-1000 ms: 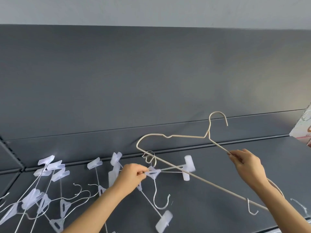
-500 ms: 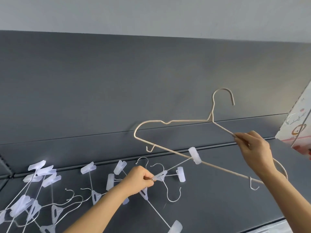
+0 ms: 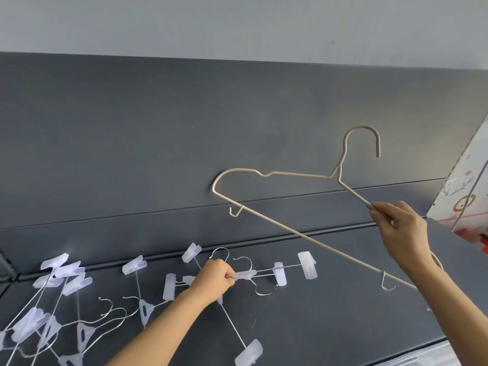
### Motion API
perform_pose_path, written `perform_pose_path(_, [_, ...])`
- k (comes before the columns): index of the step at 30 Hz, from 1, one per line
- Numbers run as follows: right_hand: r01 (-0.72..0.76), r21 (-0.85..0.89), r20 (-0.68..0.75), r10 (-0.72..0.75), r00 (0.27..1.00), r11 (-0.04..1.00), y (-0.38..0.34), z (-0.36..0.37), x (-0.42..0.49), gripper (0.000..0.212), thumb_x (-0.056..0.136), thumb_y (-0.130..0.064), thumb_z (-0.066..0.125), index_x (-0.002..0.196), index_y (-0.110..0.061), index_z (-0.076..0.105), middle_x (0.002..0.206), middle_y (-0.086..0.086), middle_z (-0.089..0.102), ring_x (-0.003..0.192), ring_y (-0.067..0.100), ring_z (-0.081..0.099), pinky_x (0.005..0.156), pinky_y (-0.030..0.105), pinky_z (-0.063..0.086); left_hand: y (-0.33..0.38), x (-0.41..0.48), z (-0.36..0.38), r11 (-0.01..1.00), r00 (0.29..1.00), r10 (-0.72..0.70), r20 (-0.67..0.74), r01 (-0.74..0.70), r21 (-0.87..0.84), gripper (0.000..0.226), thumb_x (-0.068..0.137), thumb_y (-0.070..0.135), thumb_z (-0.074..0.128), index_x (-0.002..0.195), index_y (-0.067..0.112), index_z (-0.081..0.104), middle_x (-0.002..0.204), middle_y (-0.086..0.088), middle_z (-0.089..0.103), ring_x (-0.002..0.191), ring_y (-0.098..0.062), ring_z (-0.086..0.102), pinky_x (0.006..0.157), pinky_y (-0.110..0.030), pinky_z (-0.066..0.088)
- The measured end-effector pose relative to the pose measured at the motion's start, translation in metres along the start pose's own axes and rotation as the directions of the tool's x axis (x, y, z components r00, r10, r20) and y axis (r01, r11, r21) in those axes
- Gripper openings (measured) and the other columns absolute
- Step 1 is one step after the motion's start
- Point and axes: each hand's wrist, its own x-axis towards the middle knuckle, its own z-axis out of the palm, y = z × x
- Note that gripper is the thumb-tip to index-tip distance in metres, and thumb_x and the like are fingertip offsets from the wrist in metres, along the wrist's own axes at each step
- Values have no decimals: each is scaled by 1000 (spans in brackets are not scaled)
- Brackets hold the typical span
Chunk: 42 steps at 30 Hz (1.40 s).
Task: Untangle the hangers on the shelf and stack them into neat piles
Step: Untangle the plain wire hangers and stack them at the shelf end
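Matte grey shelf [image 3: 343, 313], thin cream hanger [image 3: 290, 228]

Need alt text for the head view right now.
The right hand holds a beige wire coat hanger above a dark grey shelf; the left hand pinches a clear plastic clip hanger among a tangle of others.

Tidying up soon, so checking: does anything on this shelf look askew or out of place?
Yes. The clip hangers on the shelf lie crisscrossed at mixed angles, hooks overlapping, not piled. The left hand pinches one; the right hand holds a beige wire hanger tilted above them.
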Motion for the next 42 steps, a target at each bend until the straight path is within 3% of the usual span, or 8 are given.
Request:
perform_pose_path(3, [19, 49, 23, -20, 1000, 999, -8, 6, -1, 12, 85, -6, 62, 92, -6, 72, 70, 6, 51, 63, 27, 48, 59, 6, 34, 5, 1, 2, 1000, 1000, 11, -11, -11, 3, 11, 80, 10, 57, 81, 8, 68, 79, -14, 54, 74, -25, 52, 73, -32, 42])
perform_pose_path(5, [33, 70, 39, -36, 999, 997, -12, 9, -1, 12, 85, -6, 62, 92, -6, 72, 70, 7, 51, 63, 27, 49, 59, 7, 34, 3, 1, -1, 1000, 1000, -1, 12, 1, 12, 53, 81, 21, 65, 130, 9, 51, 126, -5, 50, 116, -17, 50, 96, -24, 38])
perform_pose_path(7, [55, 82, 41, -58, 997, 995, -17, 10, 0, 12, 85, -5, 62, 92, -5, 72, 70, 6, 50, 63, 28, 49, 59, 7, 34, 2, -2, -6, 998, 999, 39, 5, -40, 42, 69, 78, 30, 68, 139, 13, 40, 139, 4, 40, 127, -13, 41, 101, -24, 35])
perform_pose_path(13, [103, 131, 36, -109, 993, 986, -38, 5, 14, 12, 85, -8, 62, 92, -10, 72, 70, -2, 51, 66, 23, 50, 61, 7, 35, 20, -16, -13, 900, 1000, -8, -27, 19, 435, 36, 72, 42, 65, 93, 13, 58, 105, -2, 54, 95, -21, 52, 69, -28, 38])
perform_pose_path(18, [183, 123, 61, -192, 979, 975, -55, 6, 17, 12, 85, -7, 63, 91, -11, 73, 68, -2, 49, 62, 20, 48, 60, 14, 37, 20, -22, 16, 937, 999, -51, 1, 47, 347, 49, 79, 38, 61, 120, 13, 56, 121, -2, 51, 109, -22, 53, 87, -32, 45])
perform_pose_path(21, [196, 122, 107, -209, 972, 973, -57, 10, 11, 12, 85, -8, 63, 92, -12, 73, 68, 0, 49, 62, 25, 49, 59, 31, 38, 24, -34, 4, 962, 975, 58, -215, 3, 273, 26, 87, 34, 53, 98, 13, 65, 100, 1, 56, 95, -20, 57, 74, -29, 44])
perform_pose_path(29, [219, 198, 225, -262, 939, 955, -66, 28, -10, 13, 84, -6, 64, 92, -12, 73, 67, -8, 49, 61, 24, 51, 61, 38, 43, 35, -68, -66, 929, 537, 370, -758, -192, 317, 10, 80, 4, 62, 88, 2, 67, 83, -11, 66, 78, -30, 63, 70, -30, 49])
perform_pose_path(42, [203, 331, 434, -340, 834, 921, -111, 48, -48, 15, 85, -2, 62, 91, -10, 73, 67, -3, 52, 58, 15, 49, 58, 14, 36, -9, -137, -106, 911, 593, 341, -729, -19, 411, 18, 72, 3, 76, 87, 11, 73, 59, -2, 61, 54, -25, 59, 51, -35, 48])
